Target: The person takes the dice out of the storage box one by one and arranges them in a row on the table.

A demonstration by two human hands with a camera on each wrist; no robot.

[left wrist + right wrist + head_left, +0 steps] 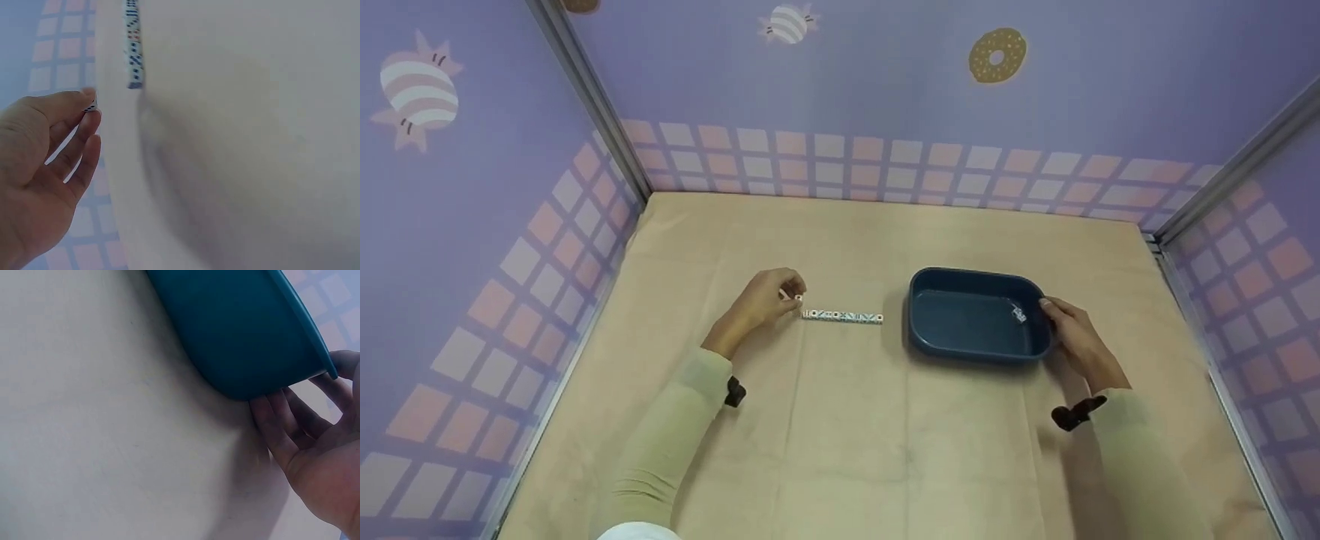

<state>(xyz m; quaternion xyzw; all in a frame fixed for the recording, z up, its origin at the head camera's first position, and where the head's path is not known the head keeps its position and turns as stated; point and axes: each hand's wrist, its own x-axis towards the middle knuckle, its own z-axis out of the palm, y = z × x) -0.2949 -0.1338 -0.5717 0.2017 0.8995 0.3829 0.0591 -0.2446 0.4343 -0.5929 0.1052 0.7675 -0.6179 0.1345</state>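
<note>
A row of small white dice point(842, 316) lies in a straight line on the cloth in the head view. Just off the row's left end, my left hand point(769, 296) pinches a single die point(91, 106) between thumb and fingertip. On the right, my right hand point(1076, 337) grips the right end of a dark blue rectangular bin point(975, 352), thumb at the rim and fingers against the outside wall and underside. Several white dice point(1018, 313) sit inside the bin near its right end. In the left wrist view the dice row point(134, 56) stands apart from the held die.
A beige cloth point(847, 435) covers the table. Purple patterned panels point(885, 82) enclose it at the back and both sides, with metal posts point(592, 97) at the corners.
</note>
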